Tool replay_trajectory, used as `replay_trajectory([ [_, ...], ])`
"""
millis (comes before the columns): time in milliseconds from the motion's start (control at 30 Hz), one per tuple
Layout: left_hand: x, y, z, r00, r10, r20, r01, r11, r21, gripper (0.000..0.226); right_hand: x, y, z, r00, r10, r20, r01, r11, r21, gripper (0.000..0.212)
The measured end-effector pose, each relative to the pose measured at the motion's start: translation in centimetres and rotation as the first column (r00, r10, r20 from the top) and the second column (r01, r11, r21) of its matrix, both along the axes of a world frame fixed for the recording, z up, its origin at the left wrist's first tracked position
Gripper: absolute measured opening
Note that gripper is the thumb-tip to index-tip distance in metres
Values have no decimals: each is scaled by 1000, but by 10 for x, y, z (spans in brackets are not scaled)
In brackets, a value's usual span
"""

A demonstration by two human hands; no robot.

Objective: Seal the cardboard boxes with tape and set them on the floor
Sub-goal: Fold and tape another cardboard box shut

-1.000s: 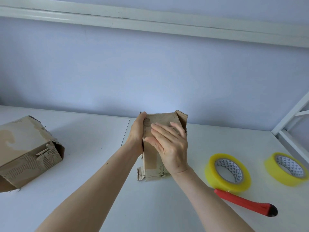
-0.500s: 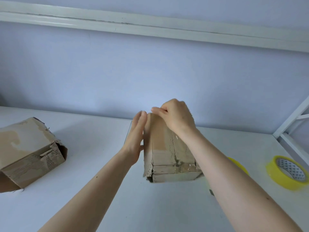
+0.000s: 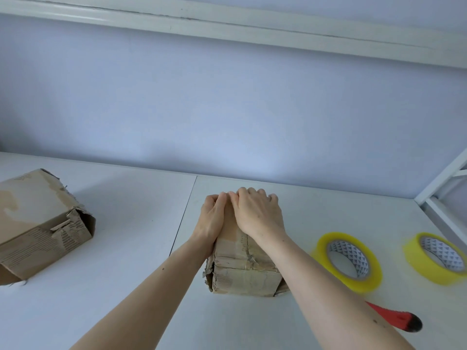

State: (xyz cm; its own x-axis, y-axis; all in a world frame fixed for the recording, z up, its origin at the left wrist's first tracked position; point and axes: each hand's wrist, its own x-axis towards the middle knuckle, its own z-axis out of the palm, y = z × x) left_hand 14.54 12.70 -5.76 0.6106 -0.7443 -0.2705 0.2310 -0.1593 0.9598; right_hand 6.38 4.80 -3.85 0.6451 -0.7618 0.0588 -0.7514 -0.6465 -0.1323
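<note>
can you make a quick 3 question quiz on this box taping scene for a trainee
1. True or false: both hands rest on the middle box.
2. How many tape rolls lie on the table? A) one B) two C) three
3. Fill in: the red-handled cutter lies partly under the right ____.

Key: 1. True: left hand and right hand are on it. 2. B: near roll, far roll. 3. forearm. The other box sits untouched at left.
</note>
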Motion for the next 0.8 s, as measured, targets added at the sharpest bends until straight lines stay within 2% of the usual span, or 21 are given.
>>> replay_trajectory([
  [133,2,-4,-2,999,31,13,-31,999,30,26,-6,-1,-3,1000,20,1,-20,999,50,52],
  [300,5,-8,-4,997,49,56,-52,997,52,26,-15,6,-9,1000,29,12,-29,999,36,57],
  [400,5,-9,-5,995,57,78,-61,996,60,25,-19,10,-6,997,51,-55,-46,995,84,64],
  [567,7,-10,-7,992,59,113,-66,996,55,24,-28,25,-6,992,54,-116,-57,998,-17,67],
  [800,7,-12,-8,991,63,117,-71,996,62,26,-41,43,-6,985,52,-166,-40,996,77,78],
])
